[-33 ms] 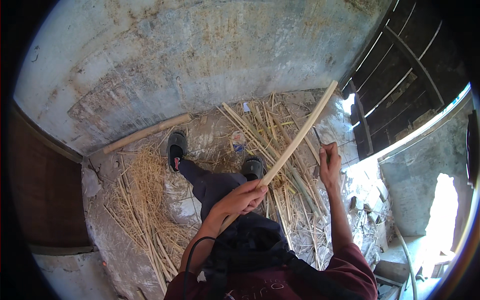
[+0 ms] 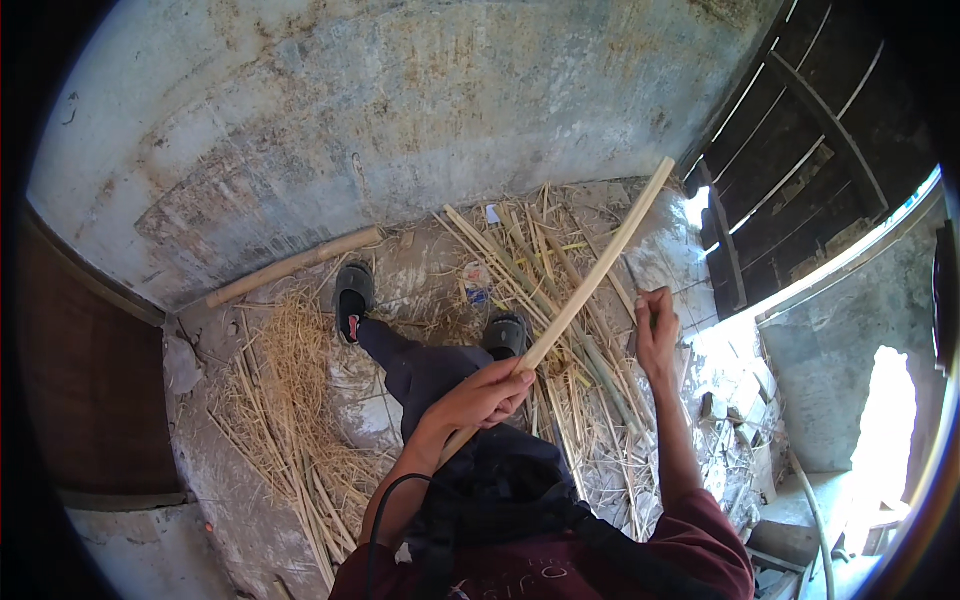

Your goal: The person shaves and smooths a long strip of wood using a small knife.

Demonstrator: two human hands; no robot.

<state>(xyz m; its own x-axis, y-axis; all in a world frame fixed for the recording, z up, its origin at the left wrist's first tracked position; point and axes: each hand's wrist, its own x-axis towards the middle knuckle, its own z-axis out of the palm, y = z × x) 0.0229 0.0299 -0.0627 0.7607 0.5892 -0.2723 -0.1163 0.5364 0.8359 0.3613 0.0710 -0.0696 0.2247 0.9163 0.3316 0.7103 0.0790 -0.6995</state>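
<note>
My left hand is wrapped round a long, pale bamboo strip. The strip slants from my lap up to the far right, its top end high over the scattered pieces on the floor. Off to the right of the strip and apart from it, my right hand is raised with its fingers closed. What the fingers hold is too thin and dark to make out. Beneath the strip lies a loose heap of split bamboo lengths.
A pile of fine shavings lies left of my feet, with long thin strips beside it. One bamboo pole rests along the wall. To the right are a dark plank door and broken rubble.
My right hand has shifted very slightly left and down, and the dark thin piece by its fingers shows less. The bamboo strip's far end is barely higher; my left hand keeps its place.
</note>
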